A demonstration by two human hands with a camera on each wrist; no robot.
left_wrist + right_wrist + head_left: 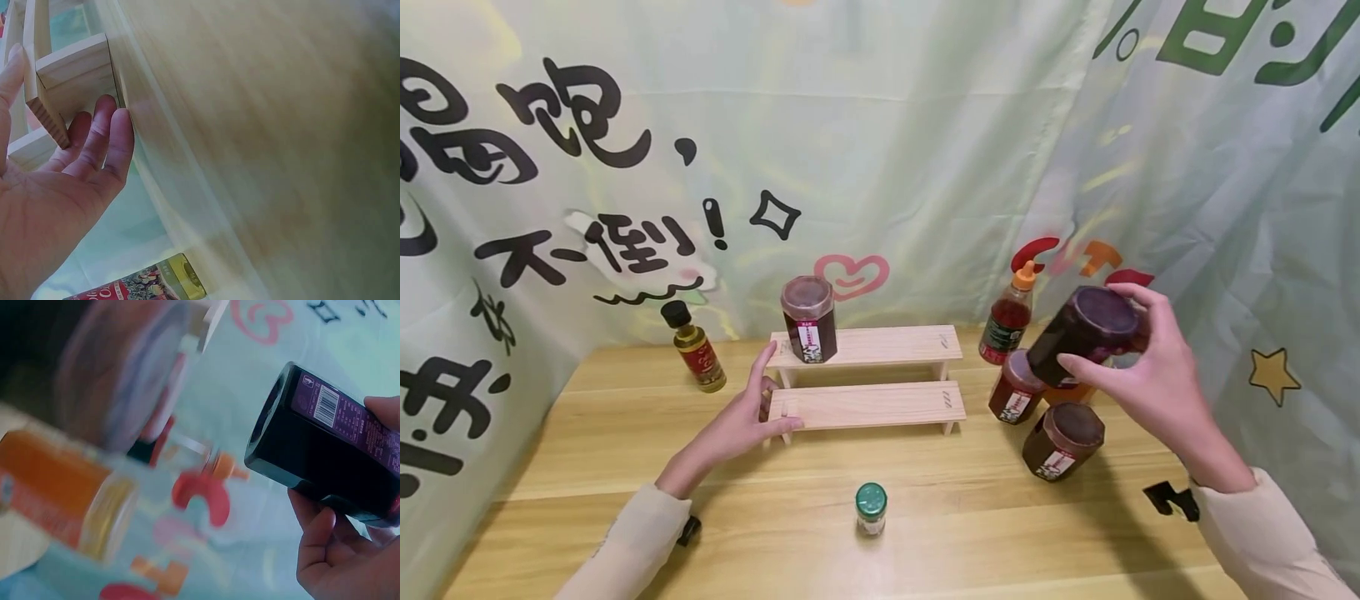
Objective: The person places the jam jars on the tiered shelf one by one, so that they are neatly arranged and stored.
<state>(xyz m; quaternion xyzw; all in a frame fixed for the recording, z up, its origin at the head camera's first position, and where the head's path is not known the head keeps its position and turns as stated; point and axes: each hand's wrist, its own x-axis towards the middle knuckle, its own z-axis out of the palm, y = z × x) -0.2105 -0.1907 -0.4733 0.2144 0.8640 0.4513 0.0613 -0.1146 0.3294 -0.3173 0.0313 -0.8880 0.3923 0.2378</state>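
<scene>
My right hand (1157, 375) grips a dark hexagonal jar (1078, 337), raised and tilted above the other jars at the right. Its purple label with a barcode (326, 406) shows in the right wrist view. A two-step wooden rack (868, 406) stands mid-table. My left hand (741, 425) holds its left end, thumb on the lower step and index finger reaching up by the upper step. Another dark jar (808, 321) stands on the upper step's left end. Below the raised jar, two similar jars, one nearer the rack (1015, 392) and one in front (1062, 443), stand on the table.
A red sauce bottle (1006, 321) with an orange nozzle stands right of the rack. An orange jar (56, 494) is partly hidden behind the held jar in the head view. An oil bottle (696, 350) stands left, a green-capped shaker (871, 508) in front. Printed cloth (925, 167) hangs behind.
</scene>
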